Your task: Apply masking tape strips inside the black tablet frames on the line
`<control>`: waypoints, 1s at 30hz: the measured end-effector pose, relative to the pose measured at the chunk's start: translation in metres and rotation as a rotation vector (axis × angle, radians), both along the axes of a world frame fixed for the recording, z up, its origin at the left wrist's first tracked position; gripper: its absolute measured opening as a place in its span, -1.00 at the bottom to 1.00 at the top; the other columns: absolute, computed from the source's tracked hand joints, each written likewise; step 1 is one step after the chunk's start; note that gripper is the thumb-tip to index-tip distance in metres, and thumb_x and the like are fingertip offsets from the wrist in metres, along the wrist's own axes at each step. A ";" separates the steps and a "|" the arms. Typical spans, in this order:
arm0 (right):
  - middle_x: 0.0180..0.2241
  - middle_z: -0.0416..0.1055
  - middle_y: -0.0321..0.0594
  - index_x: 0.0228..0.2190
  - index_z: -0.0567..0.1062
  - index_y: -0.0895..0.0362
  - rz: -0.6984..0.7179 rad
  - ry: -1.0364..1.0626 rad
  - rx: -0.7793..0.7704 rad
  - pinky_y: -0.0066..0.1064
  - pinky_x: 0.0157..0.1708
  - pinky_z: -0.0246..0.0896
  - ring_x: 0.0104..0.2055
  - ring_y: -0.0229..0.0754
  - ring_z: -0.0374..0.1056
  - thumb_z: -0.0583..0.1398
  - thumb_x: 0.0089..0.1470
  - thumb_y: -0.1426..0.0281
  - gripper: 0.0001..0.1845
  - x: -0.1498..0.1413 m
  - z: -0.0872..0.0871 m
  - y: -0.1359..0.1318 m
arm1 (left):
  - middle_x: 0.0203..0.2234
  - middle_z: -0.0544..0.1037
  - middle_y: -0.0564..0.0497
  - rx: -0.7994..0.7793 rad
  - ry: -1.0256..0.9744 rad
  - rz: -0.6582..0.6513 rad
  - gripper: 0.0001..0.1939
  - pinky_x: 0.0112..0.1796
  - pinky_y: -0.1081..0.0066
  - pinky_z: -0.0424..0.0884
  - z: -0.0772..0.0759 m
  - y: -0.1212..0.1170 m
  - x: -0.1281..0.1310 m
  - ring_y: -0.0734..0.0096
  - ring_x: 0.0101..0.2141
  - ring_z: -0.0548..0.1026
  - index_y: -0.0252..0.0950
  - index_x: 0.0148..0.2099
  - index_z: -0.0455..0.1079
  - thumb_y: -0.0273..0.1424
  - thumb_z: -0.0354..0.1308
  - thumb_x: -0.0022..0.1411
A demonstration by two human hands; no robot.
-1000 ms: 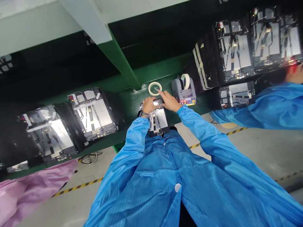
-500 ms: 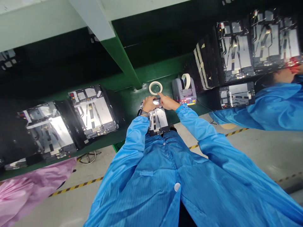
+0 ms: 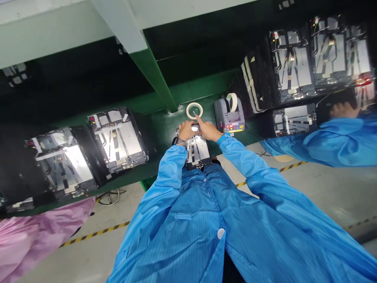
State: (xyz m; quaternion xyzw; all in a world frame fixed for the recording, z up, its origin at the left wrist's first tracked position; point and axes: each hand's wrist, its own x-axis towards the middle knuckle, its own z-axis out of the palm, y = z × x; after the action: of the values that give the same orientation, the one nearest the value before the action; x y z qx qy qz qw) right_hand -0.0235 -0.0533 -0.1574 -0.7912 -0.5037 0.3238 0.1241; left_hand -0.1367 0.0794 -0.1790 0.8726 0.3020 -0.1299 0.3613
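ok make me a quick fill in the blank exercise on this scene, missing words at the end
1. The dark wristwatch is on the person's ____ wrist.
2. At the flat black-and-silver device, the person's left hand is beside their ____ hand.
3. The round cream tape ring lies on a smooth ____ bench top.
4. The loose fabric sleeve at the picture's left edge is ____.

Missing words: left; right; green; pink.

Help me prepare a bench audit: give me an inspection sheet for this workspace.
Surface: green bench, partly covered by units.
Job's things: opened unit, silver panel showing; tape roll lying flat beyond; tape dispenser to the right, display lit.
Clutter: more open units at left and right.
Grips: left grip at the unit's far end; right grip beside it, thin pale item at its fingertip, unidentifiable.
Cables: thin dark cable beside the dispenser.
Surroundings: pink sleeve left, co-worker's blue sleeve right.
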 end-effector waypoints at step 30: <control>-0.04 0.49 -0.03 0.41 0.22 0.11 -0.302 0.169 0.531 -0.03 0.18 0.33 0.02 0.07 0.39 0.21 0.18 0.48 -0.20 -0.086 -0.035 -0.018 | 0.09 0.56 -0.14 -0.078 -0.476 0.509 -0.71 0.08 0.13 0.45 0.010 0.030 -0.091 0.11 0.08 0.52 -0.18 0.12 0.49 -0.31 0.20 0.38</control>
State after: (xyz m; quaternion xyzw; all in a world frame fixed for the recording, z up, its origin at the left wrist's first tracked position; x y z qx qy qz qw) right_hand -0.1097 -0.0714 -0.1924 -0.7672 -0.4356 0.2235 0.4144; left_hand -0.2275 0.1096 -0.1688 0.7606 0.4120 0.1599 0.4756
